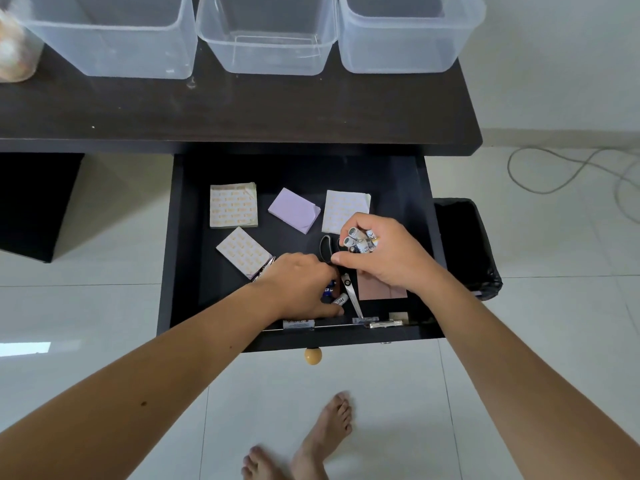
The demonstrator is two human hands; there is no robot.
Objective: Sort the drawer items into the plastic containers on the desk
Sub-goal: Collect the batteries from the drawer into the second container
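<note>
The black drawer [180,244] stands pulled out under the dark desk [242,112]. My right hand [388,258] grips a bundle of several white batteries [360,240] above the drawer's right half. My left hand [301,285] reaches down among loose batteries [337,299] near the drawer's front, fingers curled round them. Black-handled scissors [349,289] lie between the two hands. Patterned note pads [233,209] [242,251] [343,209] and a lilac pad [294,209] lie further back. Three clear plastic containers [114,46] [266,46] [405,43] stand on the desk.
A brown card [377,289] lies under my right wrist. Small items and a metal clip [384,323] line the drawer's front wall. A black-lined bin [464,244] stands right of the drawer. A cable [554,174] runs across the tiled floor. My bare feet [311,445] are below.
</note>
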